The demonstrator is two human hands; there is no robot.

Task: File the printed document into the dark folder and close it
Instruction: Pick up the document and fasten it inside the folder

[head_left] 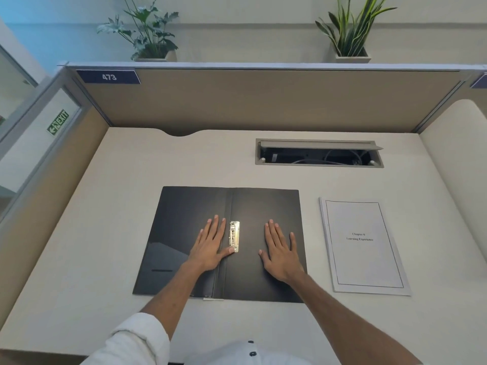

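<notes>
Dark plastic folder (266, 206), lying open on the pale desk (105, 233), with both hands pressed flat on it, fingers spread, gripping nothing: left hand (209, 246) on the left cover, thumb touching the silver metal spring clip (234, 236) at the spine; right hand (280, 250) on the right cover. Opening appears done; inserting, clamping and closing remain. White printed document (363, 246) lies just beside the folder's right edge, untouched. Farther back, an open cable tray (319, 154) and two potted plants (147, 35); nothing blocks the reach.
</notes>
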